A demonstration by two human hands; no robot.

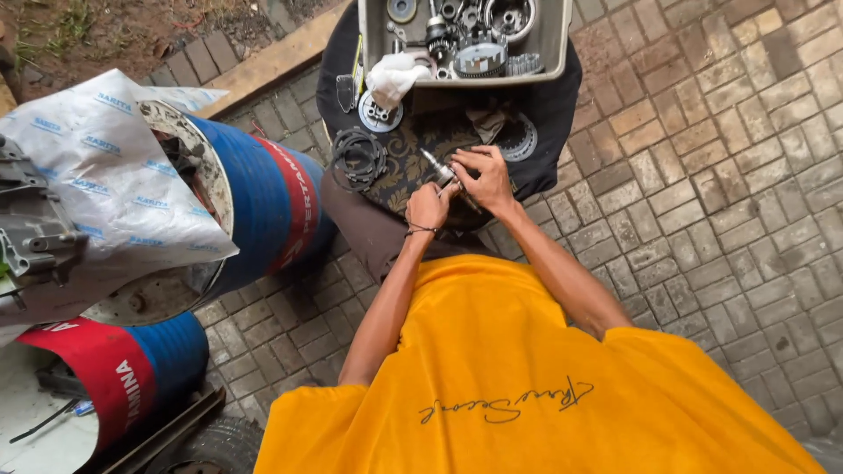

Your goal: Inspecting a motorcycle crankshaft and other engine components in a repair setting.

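Outdoor paving of grey-brown bricks (720,175), with a strip of bare soil at the top left corner. I go left to right.

Far left: a blue and red drum (263,211) lying on its side, a white printed plastic sheet (105,175) draped over its open end, grey metal parts on top of that. A second drum (123,373) sits below it, near the frame's bottom edge.

Centre: a round dark cloth with a gold pattern (413,167) serves as the work surface. On it, left of the hands, a stack of thin rings (356,160). At the far edge stands a grey tray (553,44) filled with gears and round engine parts, a white rag (393,77) hanging over its near left corner.

Both hands meet over the cloth. The left hand (427,209) has its fingers closed round the lower end of a short metal shaft (436,167). The shaft's long axis runs from that hand up and to the left, its free end pointing toward the rings. The right hand (486,178) is just beside it, fingertips curled in and pinched on the shaft near the left hand's grip; I cannot tell whether it also holds a small part. Both hands touch the shaft.

Right: only paving.
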